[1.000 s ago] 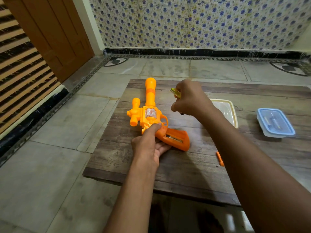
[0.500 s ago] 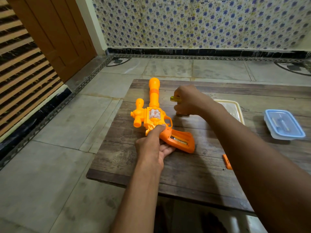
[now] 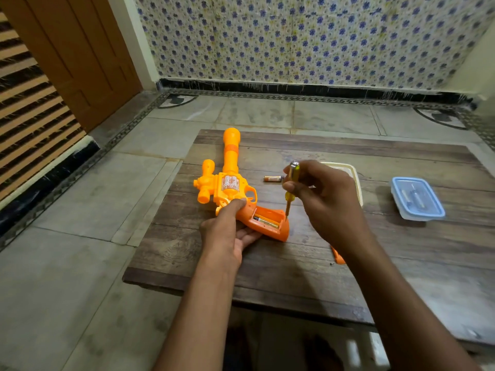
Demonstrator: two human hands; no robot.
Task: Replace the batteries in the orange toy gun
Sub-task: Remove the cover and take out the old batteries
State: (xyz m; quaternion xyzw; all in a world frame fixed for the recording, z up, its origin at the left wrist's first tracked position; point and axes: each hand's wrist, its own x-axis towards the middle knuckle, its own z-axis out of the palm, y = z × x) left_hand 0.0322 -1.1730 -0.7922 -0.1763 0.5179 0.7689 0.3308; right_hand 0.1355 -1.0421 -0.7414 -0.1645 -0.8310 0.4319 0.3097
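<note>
Nearest on the wooden table (image 3: 267, 266), the left hand (image 3: 227, 231) holds the orange toy gun (image 3: 235, 194) by its grip: the fingers (image 3: 250, 236) lie curled under the handle and the thumb presses on top, just behind the trigger guard. The gun lies flat at the left part of the table, barrel pointing far, handle toward the near right. Its battery compartment (image 3: 267, 220) is open, with one battery (image 3: 265, 221) lying inside. Just right of it, the right hand (image 3: 326, 199) pinches a yellow screwdriver (image 3: 290, 188) upright, fingers curled tightly around the handle, the tip down at the right edge of the compartment. A small orange cover (image 3: 338, 257) with a tiny screw (image 3: 331, 263) beside it lies on the table, partly hidden by the right forearm. Farther off, a loose battery (image 3: 273, 178) lies between the gun and a shallow cream tray (image 3: 353, 174); a blue-lidded plastic box (image 3: 416, 198) sits well to the right. Half a second earlier the right hand was farther away, near the tray, with the screwdriver lying sideways in the fist and no loose battery visible; now the tool stands over the compartment.
</note>
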